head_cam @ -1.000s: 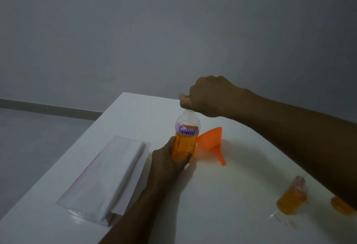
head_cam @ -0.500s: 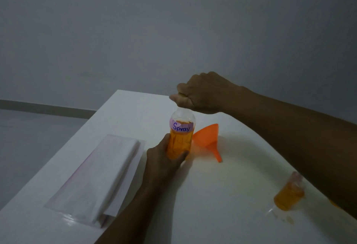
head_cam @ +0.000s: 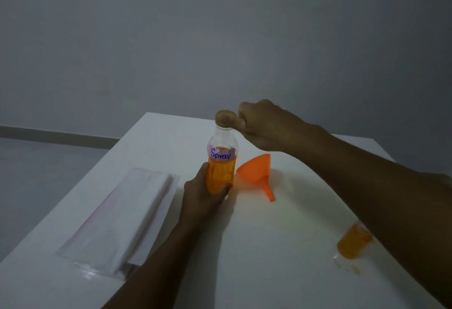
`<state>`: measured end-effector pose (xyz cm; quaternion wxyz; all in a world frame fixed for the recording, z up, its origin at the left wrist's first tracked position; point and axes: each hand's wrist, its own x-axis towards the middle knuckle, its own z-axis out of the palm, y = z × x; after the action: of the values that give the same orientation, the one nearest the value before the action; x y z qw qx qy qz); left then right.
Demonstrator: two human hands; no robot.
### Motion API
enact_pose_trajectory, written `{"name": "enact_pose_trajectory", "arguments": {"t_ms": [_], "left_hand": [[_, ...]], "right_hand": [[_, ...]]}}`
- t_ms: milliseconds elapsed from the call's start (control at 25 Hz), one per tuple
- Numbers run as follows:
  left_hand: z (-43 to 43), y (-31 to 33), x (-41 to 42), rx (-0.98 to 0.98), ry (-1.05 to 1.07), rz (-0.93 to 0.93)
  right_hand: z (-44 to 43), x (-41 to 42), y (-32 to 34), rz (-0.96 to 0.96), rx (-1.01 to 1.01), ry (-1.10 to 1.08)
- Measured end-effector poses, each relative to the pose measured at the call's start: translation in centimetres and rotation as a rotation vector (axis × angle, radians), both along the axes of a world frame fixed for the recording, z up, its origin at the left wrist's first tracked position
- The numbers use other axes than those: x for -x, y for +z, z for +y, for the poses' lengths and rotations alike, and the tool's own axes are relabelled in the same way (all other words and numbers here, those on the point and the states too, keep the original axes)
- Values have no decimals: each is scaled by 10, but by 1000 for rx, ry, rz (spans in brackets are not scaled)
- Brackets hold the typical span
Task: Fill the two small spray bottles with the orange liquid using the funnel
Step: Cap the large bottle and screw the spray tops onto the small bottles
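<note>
A: Where is the large bottle (head_cam: 221,162), and how is it held?

B: It is stood upright on the tabletop (head_cam: 269,247), toward the far edge. Its lower body, where the orange liquid sits, is clasped by the left hand (head_cam: 203,194). The right hand (head_cam: 264,125) is placed beside the cap (head_cam: 225,118), with its fingers curled and the thumb laid against the cap's side. Whether the cap is truly pinched cannot be told.

A: And the other things?

B: The funnel (head_cam: 256,172) is laid on its side just right of the bottle, its spout pointed toward the viewer. One small spray bottle (head_cam: 352,242) is seen well to the bottle's right and nearer, partly hidden by the right forearm. Orange liquid is in it, and a wet patch (head_cam: 352,268) is seen at its foot. The second small bottle is not seen. A folded white packet (head_cam: 122,216) is laid to the bottle's left.

A: How is the bottle likely to handle?

B: It is judged moderately heavy, being over half full, with thin clear walls that would yield when squeezed. It is best gripped low and firmly but not crushed, or liquid may be forced out once the cap is off. The funnel is judged light and stiff, and is best taken by the cone's rim. The small bottle looks easily tipped, and may be slippery if wetted, so it should be steadied at its body.
</note>
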<state>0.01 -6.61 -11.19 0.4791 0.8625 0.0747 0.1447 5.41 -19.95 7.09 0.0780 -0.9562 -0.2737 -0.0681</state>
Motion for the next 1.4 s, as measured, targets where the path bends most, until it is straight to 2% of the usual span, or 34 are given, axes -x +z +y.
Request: {"name": "enact_pose_trajectory", "arguments": {"t_ms": [80,240,320,400,520,680,800,920,1200,1400], "left_hand": [[0,6,-1,-8,-11,46],[-10,17,12,101,16,149],[-27,17,35,73,172,99],[-47,13,65,-67,217,-63],[-77,13,88,-94,-34,-192],[-139,27,95,-73,-326,-146],[-180,22,93,-76,-401,-68],[-201,18,81,-64,-389,-11],[-205,19,69,-3,-402,-71],[-183,22,63,31,-326,-153]], "right_hand": [[-25,17,0,-12,-128,-27],[-91,72,-6,-31,-365,-74],[-129,101,-15,8,-476,-140],[-165,127,-28,9,-583,-240],[-204,151,-54,26,-645,-426],[-237,156,-100,161,-541,-615],[-243,141,-123,253,-515,-678],[-237,121,-136,232,-588,-730],[-233,93,-146,123,-719,-665],[-239,113,-123,47,-778,-454]]}}
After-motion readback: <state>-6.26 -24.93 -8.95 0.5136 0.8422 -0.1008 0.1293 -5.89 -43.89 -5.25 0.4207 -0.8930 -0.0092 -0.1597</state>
